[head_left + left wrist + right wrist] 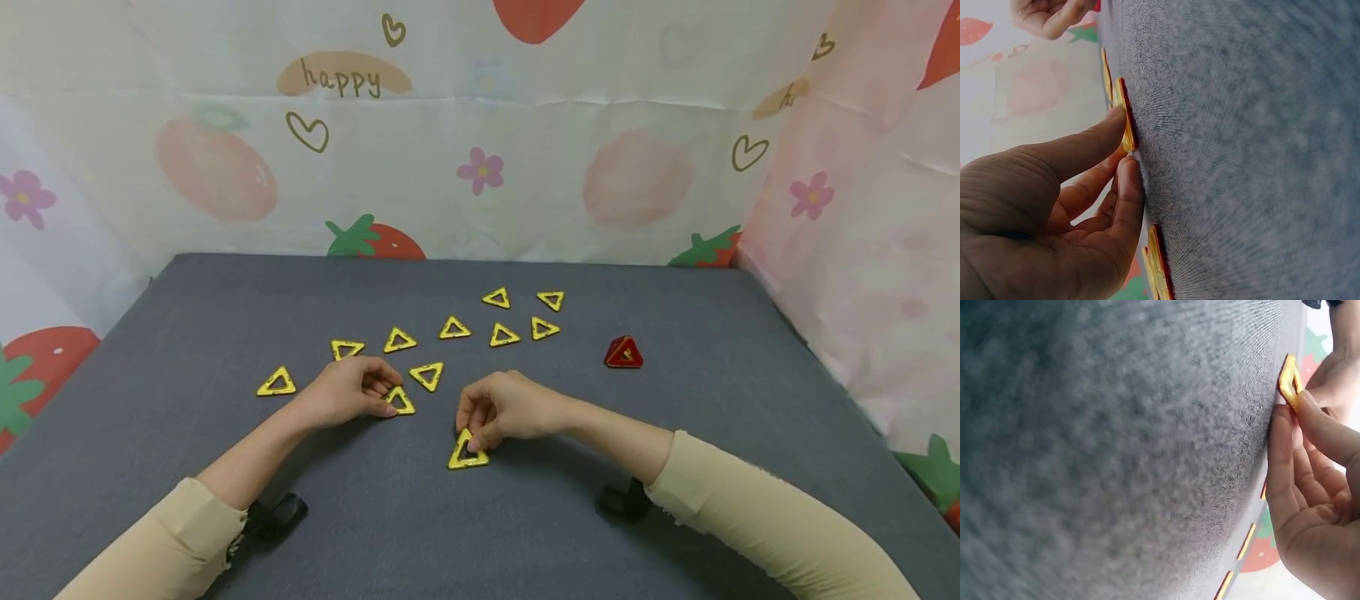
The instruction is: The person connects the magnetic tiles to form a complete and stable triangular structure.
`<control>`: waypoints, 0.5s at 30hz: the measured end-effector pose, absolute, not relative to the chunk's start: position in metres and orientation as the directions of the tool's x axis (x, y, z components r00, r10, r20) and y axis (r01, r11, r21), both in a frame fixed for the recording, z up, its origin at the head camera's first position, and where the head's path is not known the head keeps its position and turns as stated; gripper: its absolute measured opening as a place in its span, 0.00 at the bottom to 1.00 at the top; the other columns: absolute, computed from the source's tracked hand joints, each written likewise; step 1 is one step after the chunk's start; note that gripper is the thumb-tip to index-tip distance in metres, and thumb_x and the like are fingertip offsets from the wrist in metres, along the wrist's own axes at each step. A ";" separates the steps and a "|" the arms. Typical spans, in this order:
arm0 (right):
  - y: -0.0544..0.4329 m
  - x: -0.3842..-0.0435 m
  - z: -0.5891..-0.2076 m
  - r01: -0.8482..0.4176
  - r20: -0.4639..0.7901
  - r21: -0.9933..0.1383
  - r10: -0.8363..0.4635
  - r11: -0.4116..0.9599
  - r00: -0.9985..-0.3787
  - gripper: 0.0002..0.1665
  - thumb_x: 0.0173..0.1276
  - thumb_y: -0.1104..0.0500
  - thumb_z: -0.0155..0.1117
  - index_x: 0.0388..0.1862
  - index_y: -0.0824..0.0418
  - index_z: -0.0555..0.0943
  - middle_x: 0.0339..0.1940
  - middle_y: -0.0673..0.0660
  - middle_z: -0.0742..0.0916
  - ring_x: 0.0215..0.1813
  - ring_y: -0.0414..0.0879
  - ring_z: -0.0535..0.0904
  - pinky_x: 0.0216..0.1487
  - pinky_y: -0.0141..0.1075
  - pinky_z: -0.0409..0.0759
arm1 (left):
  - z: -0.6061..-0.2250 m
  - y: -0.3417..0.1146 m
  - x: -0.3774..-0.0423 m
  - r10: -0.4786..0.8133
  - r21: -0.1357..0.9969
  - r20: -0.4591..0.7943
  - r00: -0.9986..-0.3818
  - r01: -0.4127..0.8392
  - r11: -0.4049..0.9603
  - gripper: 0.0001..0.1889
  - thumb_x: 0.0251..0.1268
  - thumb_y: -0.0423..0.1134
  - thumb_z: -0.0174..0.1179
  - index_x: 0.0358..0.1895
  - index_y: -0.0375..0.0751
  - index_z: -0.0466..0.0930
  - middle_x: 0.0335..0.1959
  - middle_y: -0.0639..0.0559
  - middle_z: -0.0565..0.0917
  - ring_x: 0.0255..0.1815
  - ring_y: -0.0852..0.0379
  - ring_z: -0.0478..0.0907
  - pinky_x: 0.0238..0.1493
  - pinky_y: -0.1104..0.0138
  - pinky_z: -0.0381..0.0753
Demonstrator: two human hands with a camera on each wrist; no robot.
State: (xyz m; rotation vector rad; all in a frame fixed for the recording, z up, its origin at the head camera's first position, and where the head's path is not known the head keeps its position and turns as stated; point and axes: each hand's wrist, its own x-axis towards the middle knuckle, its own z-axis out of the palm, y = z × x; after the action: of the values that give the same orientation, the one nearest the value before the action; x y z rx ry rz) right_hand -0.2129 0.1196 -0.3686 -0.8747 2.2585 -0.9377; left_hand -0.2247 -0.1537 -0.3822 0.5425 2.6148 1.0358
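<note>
My left hand [347, 392] pinches a yellow triangular magnetic tile [406, 409] at its left side. In the left wrist view, the thumb lies on the face of that tile [1127, 125], and its edge looks red. Nearer the front, my right hand [517, 406] grips another yellow triangular tile [467, 464] between thumb and fingers. This second tile [1287, 381] appears tilted in the right wrist view. Both have an open triangular centre. A gap of grey cloth separates the two tiles.
Several more yellow triangular tiles [426, 368] lie scattered over the grey cloth-covered table [420, 533], behind and to the left of the hands. A small red pyramid [623, 353] stands at the right. A patterned curtain [480, 225] hangs behind the table.
</note>
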 end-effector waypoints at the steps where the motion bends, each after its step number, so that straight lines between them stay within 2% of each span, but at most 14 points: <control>1: 0.119 -0.213 -0.369 -0.357 -0.226 -0.755 -0.729 0.550 -0.646 0.08 0.60 0.60 0.74 0.38 0.53 0.84 0.28 0.50 0.89 0.29 0.38 0.83 0.33 0.30 0.81 | -0.382 -0.154 -0.225 0.438 0.700 -0.115 -0.891 0.240 0.673 0.18 0.58 0.36 0.71 0.51 0.35 0.83 0.42 0.44 0.85 0.41 0.57 0.79 0.44 0.65 0.79; 10: 0.120 -0.212 -0.373 -0.334 -0.237 -0.762 -0.719 0.555 -0.654 0.09 0.61 0.59 0.73 0.40 0.55 0.84 0.29 0.52 0.89 0.29 0.38 0.83 0.33 0.30 0.82 | -0.382 -0.154 -0.225 0.443 0.698 -0.117 -0.889 0.244 0.674 0.18 0.58 0.36 0.71 0.51 0.35 0.82 0.42 0.44 0.85 0.42 0.57 0.79 0.44 0.65 0.79; 15: 0.120 -0.211 -0.372 -0.336 -0.231 -0.766 -0.722 0.549 -0.652 0.13 0.60 0.59 0.74 0.44 0.57 0.84 0.30 0.53 0.88 0.29 0.38 0.84 0.34 0.31 0.83 | -0.382 -0.154 -0.225 0.440 0.695 -0.117 -0.890 0.243 0.677 0.18 0.58 0.36 0.71 0.51 0.35 0.82 0.42 0.44 0.84 0.42 0.57 0.79 0.44 0.65 0.79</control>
State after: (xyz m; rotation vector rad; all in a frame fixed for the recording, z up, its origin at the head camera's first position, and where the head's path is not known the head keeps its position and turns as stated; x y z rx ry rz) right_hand -0.2111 0.1199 -0.3725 -0.8507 2.2529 -0.9550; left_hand -0.2250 -0.1538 -0.3821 0.5451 2.6166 1.0267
